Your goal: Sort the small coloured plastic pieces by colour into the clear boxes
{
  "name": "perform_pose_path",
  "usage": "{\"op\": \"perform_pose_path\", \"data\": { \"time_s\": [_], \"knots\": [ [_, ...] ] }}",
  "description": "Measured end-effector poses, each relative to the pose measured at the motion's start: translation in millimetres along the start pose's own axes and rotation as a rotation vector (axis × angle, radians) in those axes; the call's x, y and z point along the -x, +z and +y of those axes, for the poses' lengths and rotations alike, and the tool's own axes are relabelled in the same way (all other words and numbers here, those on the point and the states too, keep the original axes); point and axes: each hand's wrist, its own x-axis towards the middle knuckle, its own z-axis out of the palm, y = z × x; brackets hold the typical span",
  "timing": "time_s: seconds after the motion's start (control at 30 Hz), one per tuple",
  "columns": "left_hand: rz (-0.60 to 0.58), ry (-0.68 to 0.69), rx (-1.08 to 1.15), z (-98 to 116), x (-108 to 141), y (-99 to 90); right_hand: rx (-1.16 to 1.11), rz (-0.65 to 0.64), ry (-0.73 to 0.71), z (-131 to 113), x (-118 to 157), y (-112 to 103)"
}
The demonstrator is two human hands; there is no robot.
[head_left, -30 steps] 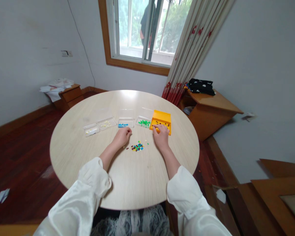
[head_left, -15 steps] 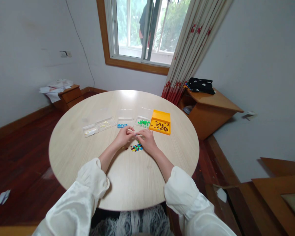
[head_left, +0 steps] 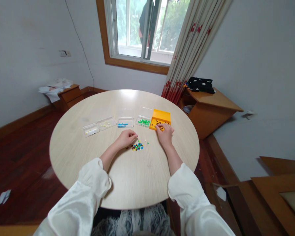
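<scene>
A small pile of mixed coloured pieces (head_left: 137,146) lies on the round table (head_left: 127,183). Just behind and left of it is my left hand (head_left: 126,138), fingers pressed together on something I cannot make out. My right hand (head_left: 165,133) reaches over the front of the yellow box (head_left: 161,114), which holds brown pieces; its fingertips are pinched at the box, and what they grip is too small to tell. Between my hands lie a tiny white piece (head_left: 146,140) and a green one (head_left: 147,143).
Clear trays stand in a row behind my hands: one with green pieces (head_left: 144,122), one with blue pieces (head_left: 122,125), and two with pale pieces (head_left: 105,124) further left. A wooden cabinet (head_left: 211,108) stands beyond the table's right edge.
My hands have parted. My right hand has moved right, to the yellow box, while my left stays near the pile. The small white and green pieces between them now show.
</scene>
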Motion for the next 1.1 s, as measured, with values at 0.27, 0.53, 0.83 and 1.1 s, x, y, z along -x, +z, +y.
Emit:
{"op": "perform_pose_path", "data": {
  "time_s": [0.27,0.53,0.83,1.1],
  "knots": [
    [-0.153,0.229,-0.180,0.7,5.1,-0.6,0.126,0.070,0.088,17.1,-3.4,-4.0],
    [-0.146,0.220,-0.152,-0.2,3.5,0.2,0.052,0.071,0.070,18.7,-3.7,-0.1],
    [0.035,0.138,-0.272,-11.9,-1.6,-7.1,0.014,0.074,0.050,14.4,-3.0,0.1],
    [0.151,-0.032,0.115,-8.6,-6.6,0.7,-0.111,-0.081,-0.153,-28.8,17.4,5.0]
  ]
}}
